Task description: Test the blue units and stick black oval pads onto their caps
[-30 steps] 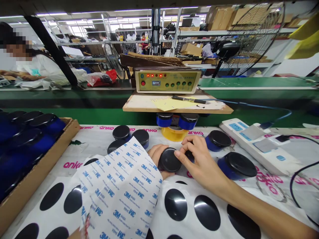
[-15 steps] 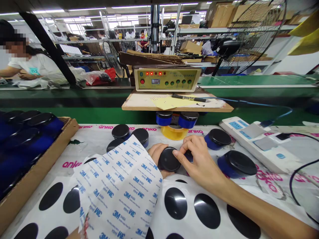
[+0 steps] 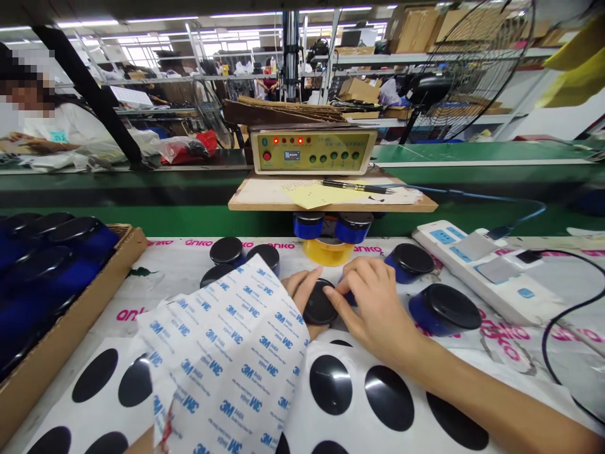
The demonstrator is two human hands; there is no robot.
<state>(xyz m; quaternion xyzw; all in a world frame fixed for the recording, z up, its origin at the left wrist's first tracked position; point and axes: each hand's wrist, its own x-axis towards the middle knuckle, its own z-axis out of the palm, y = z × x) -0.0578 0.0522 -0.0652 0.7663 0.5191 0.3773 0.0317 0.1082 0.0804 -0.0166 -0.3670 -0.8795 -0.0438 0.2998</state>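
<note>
A round blue unit with a black top (image 3: 320, 301) is between my two hands on the covered bench. My left hand (image 3: 302, 289) wraps its left side, partly hidden by a white backing sheet with blue 3M print (image 3: 231, 359). That sheet lies over my left forearm; whether my fingers also hold it I cannot tell. My right hand (image 3: 366, 293) grips the right side, its thumb pressed on the edge of the black top and its fingers curled. Below my hands, a white sheet (image 3: 357, 359) carries glossy black round stickers (image 3: 331, 383).
More round blue units (image 3: 444, 308) stand to the right and behind the sheet. A cardboard box (image 3: 101, 271) of them is at left. A power strip (image 3: 486, 271) with cables lies right. Ahead, a control box (image 3: 312, 152) rests on a wooden shelf (image 3: 265, 192) above a yellow ring (image 3: 326, 252).
A finger of my left hand has come forward along the black top's left edge. My right thumb stays at the top's edge. The view has shifted slightly.
</note>
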